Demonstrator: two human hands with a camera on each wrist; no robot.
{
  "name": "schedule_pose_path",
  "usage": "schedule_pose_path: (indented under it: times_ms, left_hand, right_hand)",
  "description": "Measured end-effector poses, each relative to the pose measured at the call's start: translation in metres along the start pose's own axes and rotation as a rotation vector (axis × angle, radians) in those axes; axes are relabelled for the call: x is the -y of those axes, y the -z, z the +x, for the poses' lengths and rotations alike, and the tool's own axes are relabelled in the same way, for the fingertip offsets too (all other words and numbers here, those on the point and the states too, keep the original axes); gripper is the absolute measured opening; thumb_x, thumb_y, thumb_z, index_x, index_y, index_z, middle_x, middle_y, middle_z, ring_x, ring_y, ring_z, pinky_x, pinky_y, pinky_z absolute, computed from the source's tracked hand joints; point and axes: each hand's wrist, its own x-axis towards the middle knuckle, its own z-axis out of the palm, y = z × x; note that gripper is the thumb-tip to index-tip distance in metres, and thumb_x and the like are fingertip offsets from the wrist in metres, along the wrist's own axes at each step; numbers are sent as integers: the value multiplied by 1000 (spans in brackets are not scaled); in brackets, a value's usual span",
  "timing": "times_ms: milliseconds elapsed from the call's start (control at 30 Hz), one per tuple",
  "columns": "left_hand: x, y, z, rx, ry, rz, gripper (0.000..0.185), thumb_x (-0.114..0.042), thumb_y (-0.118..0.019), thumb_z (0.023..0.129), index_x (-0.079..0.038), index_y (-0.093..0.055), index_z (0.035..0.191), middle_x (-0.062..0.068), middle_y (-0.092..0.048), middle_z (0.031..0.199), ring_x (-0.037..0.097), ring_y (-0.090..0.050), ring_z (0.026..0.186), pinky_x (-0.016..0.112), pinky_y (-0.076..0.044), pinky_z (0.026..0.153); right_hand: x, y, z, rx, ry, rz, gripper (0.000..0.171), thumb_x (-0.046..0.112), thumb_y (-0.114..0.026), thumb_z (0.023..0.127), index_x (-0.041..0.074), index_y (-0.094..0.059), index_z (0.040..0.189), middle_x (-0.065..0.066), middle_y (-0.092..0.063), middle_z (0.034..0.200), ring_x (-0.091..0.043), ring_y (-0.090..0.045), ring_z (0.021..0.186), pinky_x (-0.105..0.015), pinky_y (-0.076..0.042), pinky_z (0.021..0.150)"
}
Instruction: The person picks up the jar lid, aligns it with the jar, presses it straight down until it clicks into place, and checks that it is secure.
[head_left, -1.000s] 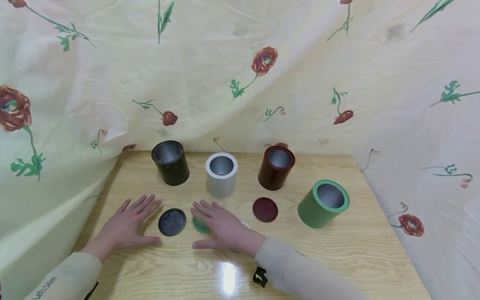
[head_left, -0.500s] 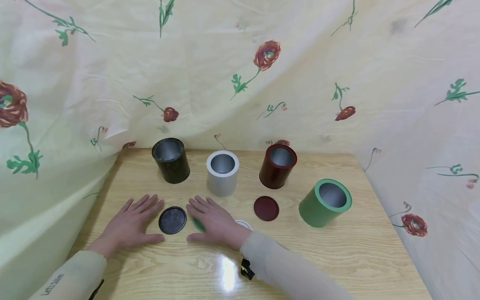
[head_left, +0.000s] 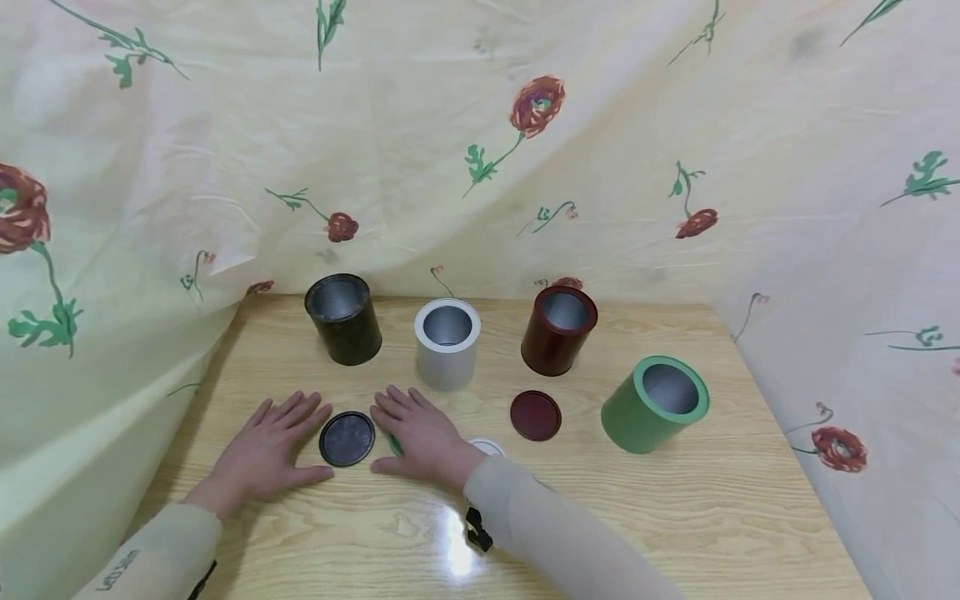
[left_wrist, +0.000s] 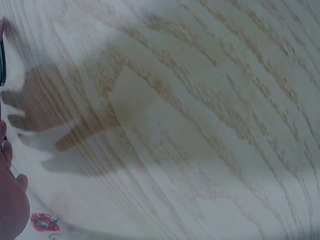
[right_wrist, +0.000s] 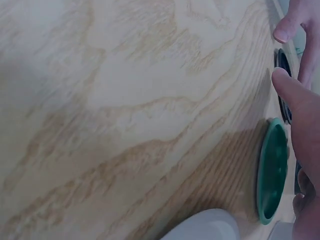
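Observation:
My left hand (head_left: 258, 454), fingers spread and straight, is low over the table just left of a round black lid (head_left: 347, 439). On that lid's other side is my right hand (head_left: 420, 437), its fingers extended over a green lid (head_left: 395, 446) that it mostly hides. In the right wrist view the green lid (right_wrist: 272, 172) shows below the right hand (right_wrist: 307, 130), with a gap between them. Partly behind the right wrist is a white lid (head_left: 487, 447). Neither hand holds anything. The left wrist view catches only a bit of the left hand (left_wrist: 11, 200) at its edge.
Along the back stand a black can (head_left: 347, 329), a white can (head_left: 447, 360) and a dark red can (head_left: 557, 333), all open-topped. A green can (head_left: 637, 417) stands farther right. A dark red lid (head_left: 536, 415) lies before the red can. Flowered cloth (head_left: 420, 150) hangs around the wooden table (head_left: 675, 508).
My right hand has moved left, closer to the black lid, and more of the white lid shows. My left hand has shifted slightly right. The cans and lids stay put.

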Motion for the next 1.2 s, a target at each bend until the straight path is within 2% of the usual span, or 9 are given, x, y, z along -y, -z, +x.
schedule_pose_path:
  times_ms: [233,567,1200]
  left_hand:
    - [3,-7,0,-10,8,-6,96,-78,-66,90,-14,-51,161,14,-43,168,42,-35,156,70,-23,125]
    - [1,-7,1,-37,1,-22,88,-74,-68,92,-16,-56,158,15,-46,166,43,-37,155,70,-26,123]
    - [-2,-14,3,-79,-34,-28,86,-72,-72,89,-12,-64,150,17,-48,164,44,-38,154,68,-30,123]
  right_hand:
    - [-2,-6,5,12,-15,-31,84,71,-55,101,20,-40,167,-1,-29,176,-21,-18,165,-41,-15,134]
    - [-1,-11,14,-22,-29,-17,83,72,-59,99,22,-47,164,0,-32,175,-21,-19,164,-41,-16,134]
    - [1,-23,23,-115,-57,171,78,63,-78,91,18,-62,153,-3,-34,174,-26,-21,164,-40,-15,134]
